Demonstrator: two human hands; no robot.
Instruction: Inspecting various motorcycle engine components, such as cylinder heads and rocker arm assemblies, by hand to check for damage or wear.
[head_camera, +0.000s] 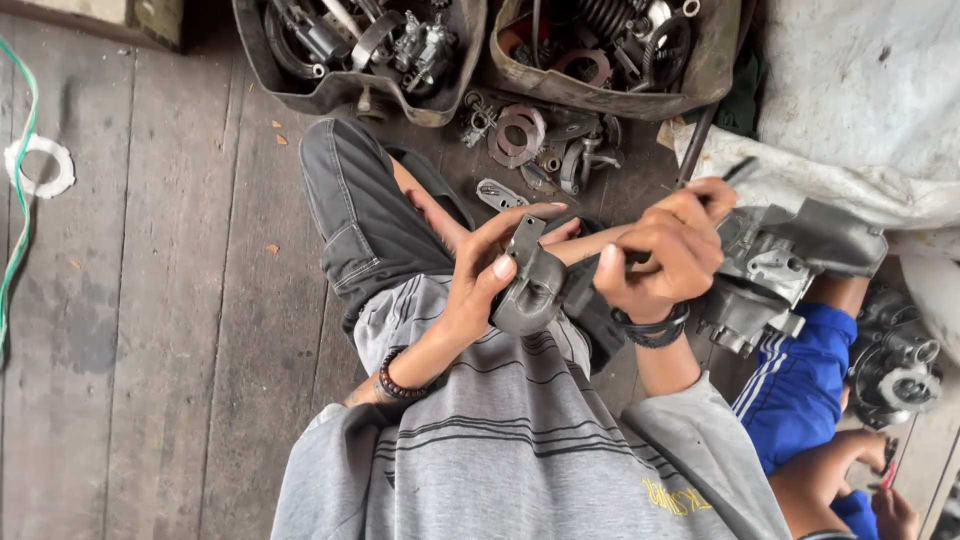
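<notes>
Holding a grey cast-metal part (530, 290) in my left hand (480, 275), I have it up in front of my chest, above my lap and clear of the plank floor (150, 300). My left fingers (520, 215) are wrapped round its rounded lower body, thumb across the front face, while its flat tab sticks up between fingertips. It looks like a solid casting, so I judge it heavy for its bulk, fully stiff, not something a squeeze would hurt, though the dull sheen suggests an oily film that could let it slide. The thick curved body is the sound place to hold; the thin upright tab would give less purchase and could twist in the palm. My right hand (660, 260) is closed round a slim dark tool (738, 172), whose tip pokes out past my knuckles; what kind of tool it is I cannot tell. Just beyond that hand lies a larger grey engine casing (790, 265), partly over a pale cloth (850, 100). Further up the floor sit two worn bags of metal parts (360, 50), with loose rings and brackets (520, 135) scattered between them. Beside me at the right is another person in blue shorts (800, 385), hands low near the frame's corner, apart from mine.
</notes>
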